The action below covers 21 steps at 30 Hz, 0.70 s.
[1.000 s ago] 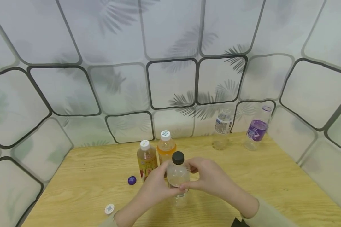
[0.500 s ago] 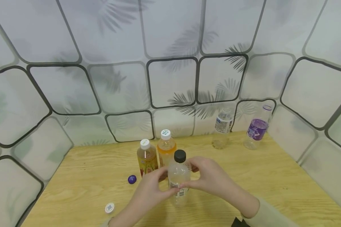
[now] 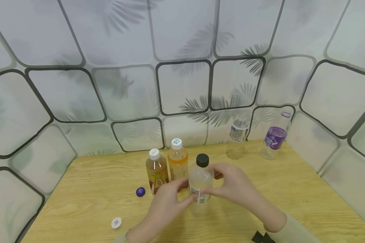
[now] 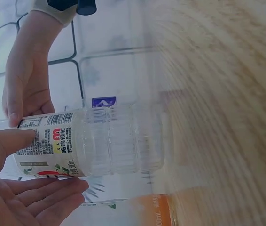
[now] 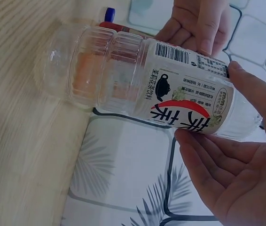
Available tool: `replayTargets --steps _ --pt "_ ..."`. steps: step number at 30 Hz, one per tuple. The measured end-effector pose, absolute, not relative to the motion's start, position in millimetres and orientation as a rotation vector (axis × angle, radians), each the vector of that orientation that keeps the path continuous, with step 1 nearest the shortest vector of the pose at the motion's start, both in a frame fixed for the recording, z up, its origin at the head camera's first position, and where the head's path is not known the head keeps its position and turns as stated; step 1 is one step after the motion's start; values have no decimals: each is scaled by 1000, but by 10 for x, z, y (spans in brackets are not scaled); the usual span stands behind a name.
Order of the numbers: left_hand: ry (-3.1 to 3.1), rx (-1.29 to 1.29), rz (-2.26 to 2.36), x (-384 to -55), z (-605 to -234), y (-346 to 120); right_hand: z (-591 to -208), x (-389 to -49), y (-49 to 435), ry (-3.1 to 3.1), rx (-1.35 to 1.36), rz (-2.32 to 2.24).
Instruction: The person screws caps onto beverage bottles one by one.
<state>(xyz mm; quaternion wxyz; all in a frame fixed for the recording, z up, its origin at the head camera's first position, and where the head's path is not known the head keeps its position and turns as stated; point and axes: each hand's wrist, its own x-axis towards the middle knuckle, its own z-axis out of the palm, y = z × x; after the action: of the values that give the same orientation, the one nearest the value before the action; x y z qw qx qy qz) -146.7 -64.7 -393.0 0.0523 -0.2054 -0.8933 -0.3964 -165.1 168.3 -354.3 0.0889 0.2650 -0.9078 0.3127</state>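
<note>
A clear plastic bottle (image 3: 200, 179) with a black cap (image 3: 202, 160) stands upright between my two hands at the middle front of the table. My left hand (image 3: 167, 204) holds its left side, the thumb (image 4: 15, 139) on the white printed label and the fingers around the other side. From the right, my right hand (image 3: 235, 185) grips the same bottle at label height, thumb and fingers on opposite sides in the right wrist view. The ribbed lower part of the bottle (image 5: 105, 70) shows see-through below the label, close to the table.
Just behind my left hand stand a yellow-labelled bottle (image 3: 157, 172) and an orange-banded bottle (image 3: 178, 162), both white-capped. Two uncapped clear bottles, one white-labelled (image 3: 238, 135) and one purple-labelled (image 3: 275, 138), stand back right. A blue cap (image 3: 140, 192) and white cap (image 3: 116, 222) lie left.
The black-capped bottle has moved a little to the right and away from me, both hands moving with it. The other bottles and the loose caps have stayed put.
</note>
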Motion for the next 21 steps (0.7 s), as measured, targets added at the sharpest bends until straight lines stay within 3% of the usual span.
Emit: replayTargets --steps 21 --pt "-2758 -575 -1136 -1566 -3859 -482 -3444 -1945 1768 -2668 597 919"
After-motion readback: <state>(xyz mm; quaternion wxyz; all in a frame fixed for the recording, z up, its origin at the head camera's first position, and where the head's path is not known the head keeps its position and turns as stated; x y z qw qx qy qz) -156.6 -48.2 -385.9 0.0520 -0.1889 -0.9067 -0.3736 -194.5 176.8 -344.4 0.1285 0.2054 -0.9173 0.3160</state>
